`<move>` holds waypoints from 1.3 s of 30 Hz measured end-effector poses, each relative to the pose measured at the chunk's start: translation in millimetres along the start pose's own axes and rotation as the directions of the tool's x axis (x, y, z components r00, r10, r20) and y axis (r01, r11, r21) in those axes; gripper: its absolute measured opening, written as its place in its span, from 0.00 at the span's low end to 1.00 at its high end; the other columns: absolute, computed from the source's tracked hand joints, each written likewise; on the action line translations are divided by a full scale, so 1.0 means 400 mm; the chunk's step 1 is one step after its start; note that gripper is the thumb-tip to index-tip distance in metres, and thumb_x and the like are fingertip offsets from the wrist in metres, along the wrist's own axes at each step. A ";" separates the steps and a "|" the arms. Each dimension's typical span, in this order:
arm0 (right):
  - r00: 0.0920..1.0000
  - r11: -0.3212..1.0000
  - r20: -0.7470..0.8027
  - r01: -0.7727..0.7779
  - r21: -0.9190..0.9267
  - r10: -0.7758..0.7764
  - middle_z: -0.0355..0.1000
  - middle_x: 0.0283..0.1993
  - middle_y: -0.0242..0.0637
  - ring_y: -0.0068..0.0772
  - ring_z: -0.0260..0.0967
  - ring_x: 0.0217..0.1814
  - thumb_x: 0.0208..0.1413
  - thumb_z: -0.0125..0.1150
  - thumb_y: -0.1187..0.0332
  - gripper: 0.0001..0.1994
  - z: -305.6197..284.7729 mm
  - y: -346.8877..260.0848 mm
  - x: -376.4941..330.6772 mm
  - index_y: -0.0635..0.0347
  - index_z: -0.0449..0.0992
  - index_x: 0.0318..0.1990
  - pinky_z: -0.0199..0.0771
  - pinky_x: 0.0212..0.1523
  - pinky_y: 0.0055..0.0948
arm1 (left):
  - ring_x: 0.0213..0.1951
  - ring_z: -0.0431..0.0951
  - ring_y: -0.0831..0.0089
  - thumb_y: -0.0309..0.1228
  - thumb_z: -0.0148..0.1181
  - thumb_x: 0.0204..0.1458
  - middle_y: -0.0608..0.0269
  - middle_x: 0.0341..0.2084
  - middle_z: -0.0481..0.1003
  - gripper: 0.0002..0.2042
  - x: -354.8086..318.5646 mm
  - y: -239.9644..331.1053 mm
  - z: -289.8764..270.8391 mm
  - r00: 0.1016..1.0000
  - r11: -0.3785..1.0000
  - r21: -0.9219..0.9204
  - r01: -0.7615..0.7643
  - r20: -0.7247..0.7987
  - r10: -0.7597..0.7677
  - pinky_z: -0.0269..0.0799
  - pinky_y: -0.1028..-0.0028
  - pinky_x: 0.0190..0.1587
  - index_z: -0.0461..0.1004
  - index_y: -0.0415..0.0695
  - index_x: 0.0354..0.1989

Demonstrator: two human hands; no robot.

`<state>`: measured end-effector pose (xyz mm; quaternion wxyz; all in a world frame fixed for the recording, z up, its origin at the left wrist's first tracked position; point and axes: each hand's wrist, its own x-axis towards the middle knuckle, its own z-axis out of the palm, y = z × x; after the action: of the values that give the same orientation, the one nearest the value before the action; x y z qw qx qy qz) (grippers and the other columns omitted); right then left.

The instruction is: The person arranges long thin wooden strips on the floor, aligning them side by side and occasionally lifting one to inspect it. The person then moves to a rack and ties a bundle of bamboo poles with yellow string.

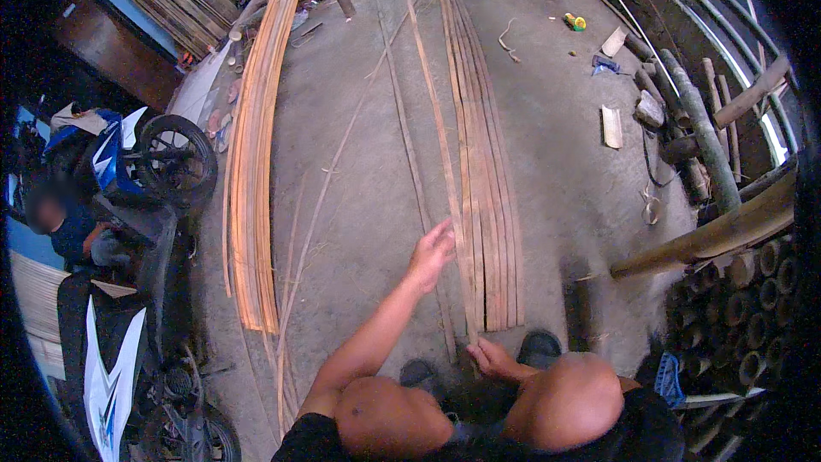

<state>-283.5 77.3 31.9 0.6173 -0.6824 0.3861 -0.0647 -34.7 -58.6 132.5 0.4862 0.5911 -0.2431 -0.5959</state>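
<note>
A long, thin bamboo strip (444, 133) runs from near my feet far up the floor. Its near end is pinched in my right hand (496, 360), low between my knees. Farther along the same strip, my left hand (431, 257) reaches out with fingers apart, the fingertips at the strip's left edge. Whether they press on it I cannot tell. Just right of the strip, a row of flat bamboo slats (492, 205) lies side by side on the concrete floor.
A bundle of orange-lit slats (256, 171) lies to the left, with loose thin strips (338, 154) between. Motorcycles (175, 162) and a seated person (73, 222) are at far left. Stacked bamboo tubes (744, 316), a thick pole (710, 235) and a yellow tape roll (578, 23) are at right.
</note>
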 end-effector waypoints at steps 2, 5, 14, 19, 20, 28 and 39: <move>0.998 0.998 -0.062 0.027 0.048 -0.024 0.75 0.37 0.58 0.64 0.73 0.39 0.68 0.50 0.54 0.18 -0.003 -0.008 0.030 0.62 0.73 0.42 0.71 0.38 0.52 | 0.58 0.72 0.61 0.38 0.53 0.66 0.51 0.58 0.71 0.27 0.013 -0.053 -0.018 0.997 0.995 0.070 0.076 -0.021 -0.075 0.68 0.59 0.61 0.57 0.42 0.70; 0.985 0.994 -0.160 0.083 0.072 -0.070 0.73 0.33 0.55 0.57 0.71 0.34 0.69 0.49 0.56 0.18 -0.002 -0.031 0.061 0.64 0.72 0.38 0.70 0.37 0.49 | 0.55 0.74 0.64 0.39 0.53 0.66 0.52 0.55 0.73 0.27 0.015 -0.092 -0.033 0.994 0.987 0.125 0.102 -0.047 -0.096 0.72 0.63 0.57 0.59 0.42 0.70; 0.953 0.992 -0.299 0.072 0.100 -0.039 0.66 0.24 0.48 0.41 0.63 0.27 0.70 0.47 0.60 0.19 0.025 -0.059 0.180 0.67 0.68 0.31 0.66 0.31 0.43 | 0.42 0.76 0.71 0.39 0.53 0.65 0.56 0.42 0.77 0.25 0.025 -0.179 -0.095 0.994 0.936 0.337 0.104 -0.054 -0.091 0.73 0.70 0.46 0.64 0.40 0.67; 0.942 0.991 -0.332 0.079 0.105 -0.040 0.65 0.24 0.46 0.38 0.61 0.27 0.71 0.47 0.59 0.19 0.037 -0.036 0.226 0.66 0.68 0.31 0.65 0.33 0.41 | 0.46 0.79 0.67 0.42 0.52 0.66 0.57 0.48 0.78 0.25 0.026 -0.234 -0.102 0.996 0.929 0.361 0.083 -0.007 -0.086 0.76 0.66 0.48 0.64 0.40 0.66; 0.940 0.990 -0.338 0.081 0.117 -0.037 0.65 0.24 0.46 0.38 0.61 0.27 0.71 0.47 0.59 0.19 0.044 -0.036 0.230 0.66 0.68 0.32 0.65 0.33 0.41 | 0.46 0.79 0.68 0.42 0.53 0.66 0.57 0.48 0.78 0.25 0.024 -0.241 -0.107 0.995 0.934 0.343 0.098 -0.006 -0.102 0.76 0.67 0.48 0.64 0.40 0.66; 0.966 0.997 -0.252 0.077 0.031 -0.067 0.68 0.25 0.50 0.45 0.66 0.28 0.70 0.49 0.56 0.19 0.043 -0.011 0.242 0.67 0.70 0.35 0.67 0.34 0.44 | 0.39 0.78 0.71 0.34 0.57 0.61 0.51 0.42 0.79 0.25 0.038 -0.300 -0.119 0.999 0.877 0.479 -0.033 0.041 0.015 0.75 0.70 0.44 0.65 0.39 0.66; 0.975 0.954 -0.172 0.087 -0.287 -0.141 0.76 0.42 0.58 0.65 0.73 0.47 0.62 0.59 0.61 0.17 -0.125 -0.093 0.204 0.62 0.70 0.53 0.74 0.46 0.52 | 0.48 0.81 0.53 0.32 0.57 0.57 0.41 0.47 0.78 0.26 0.149 -0.334 -0.093 0.986 0.793 0.604 0.077 -0.163 0.028 0.73 0.62 0.52 0.67 0.54 0.67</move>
<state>-238.5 -14.2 44.7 0.4710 -0.7739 0.4086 -0.1106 -28.5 -44.9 -17.8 0.2806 0.7658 -0.3733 -0.4421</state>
